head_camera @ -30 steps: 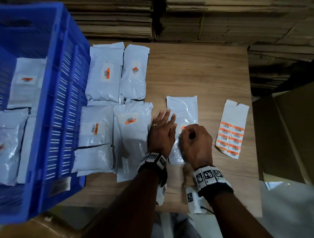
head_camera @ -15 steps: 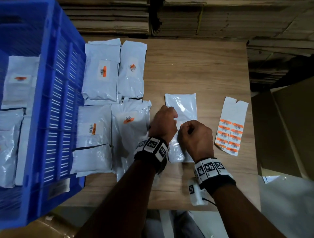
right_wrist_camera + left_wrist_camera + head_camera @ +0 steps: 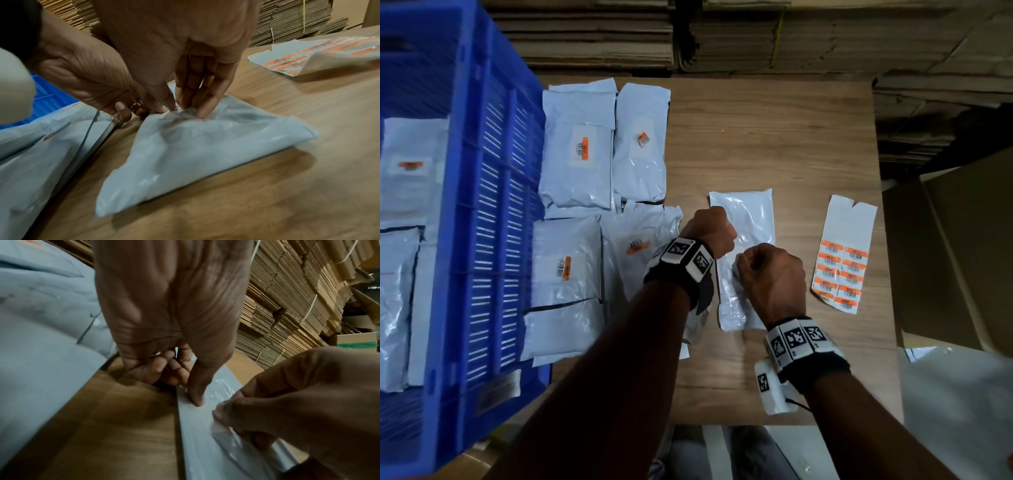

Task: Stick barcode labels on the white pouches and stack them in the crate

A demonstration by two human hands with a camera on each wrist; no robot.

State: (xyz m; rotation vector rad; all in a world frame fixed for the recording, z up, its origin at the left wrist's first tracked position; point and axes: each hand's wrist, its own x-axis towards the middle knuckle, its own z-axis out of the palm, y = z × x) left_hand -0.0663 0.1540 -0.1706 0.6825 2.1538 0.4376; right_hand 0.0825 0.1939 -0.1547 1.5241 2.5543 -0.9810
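A white pouch (image 3: 751,219) lies on the wooden table (image 3: 774,137) in front of me. My left hand (image 3: 717,240) is curled at the pouch's left edge, with the thumb (image 3: 196,395) on top of the pouch (image 3: 197,434) and the fingers tucked beside it. My right hand (image 3: 743,263) pinches the film near the same edge. In the right wrist view the pouch (image 3: 205,146) rises into a tent under my right hand (image 3: 185,108), and a sliver of orange shows at the fingertips. The label sheet (image 3: 842,263) lies to the right.
The blue crate (image 3: 482,240) stands at the left with labelled pouches (image 3: 410,168) inside. Several labelled pouches (image 3: 577,154) lie on the table between the crate and my hands. Stacked flat cardboard (image 3: 756,34) lines the back; a cardboard box (image 3: 962,257) stands at the right.
My left hand lay flat with straight fingers on the pouch; it has since curled at the pouch's left edge. The right hand stays at the same spot, still pinching.
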